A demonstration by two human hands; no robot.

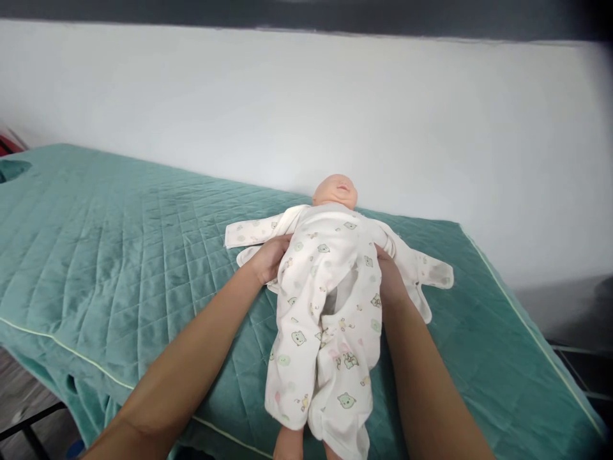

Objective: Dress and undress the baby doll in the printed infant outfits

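Observation:
A baby doll point(334, 190) lies on its back with its head toward the wall and its feet toward me. It wears white baby trousers point(299, 306) with green and pink animal prints, pulled high over its belly. Beneath them is a matching baby top point(421, 268), its sleeves spread out to both sides and its lower edges splayed on the bed. My left hand point(272, 257) is closed at the left side of the trousers' upper part, fingertips partly hidden by cloth. On the opposite side my right hand point(390, 275) grips the trousers' edge, most of its fingers out of sight.
The doll rests on a bed with a green quilted cover point(143, 255) edged in pale piping. A white wall point(287, 108) runs along the far side. At the upper left, the cover has a round hole point(14, 170). Dark metal bars point(31, 421) stand at the lower left.

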